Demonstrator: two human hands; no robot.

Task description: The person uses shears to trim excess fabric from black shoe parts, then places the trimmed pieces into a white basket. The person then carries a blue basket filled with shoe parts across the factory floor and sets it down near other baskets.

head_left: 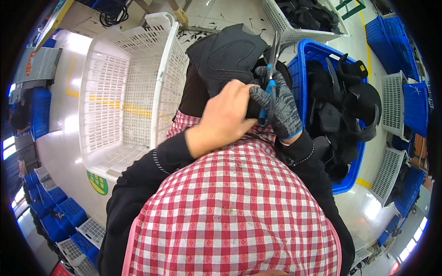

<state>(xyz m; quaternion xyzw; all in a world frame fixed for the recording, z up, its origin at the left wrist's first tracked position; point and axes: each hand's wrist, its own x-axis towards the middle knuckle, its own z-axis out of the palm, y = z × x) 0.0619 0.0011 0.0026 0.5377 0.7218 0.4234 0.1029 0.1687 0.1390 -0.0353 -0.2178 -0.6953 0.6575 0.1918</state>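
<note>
My left hand [225, 117] is bare and grips the lower part of a dark grey stitched fabric piece [225, 53], which stands up in front of me. My right hand [278, 103] wears a grey knitted glove with a blue cuff and is closed on blue-handled scissors [272, 69]. The scissor blades point up beside the right edge of the fabric piece. Both hands touch each other above my lap, over a red and white checked apron [230, 202].
A large white slotted crate [131, 92] stands on my left. A blue crate [304, 55] full of black fabric pieces is on my right. Another white crate [276, 20] with dark pieces sits farther ahead. More blue and white crates line the floor's edges.
</note>
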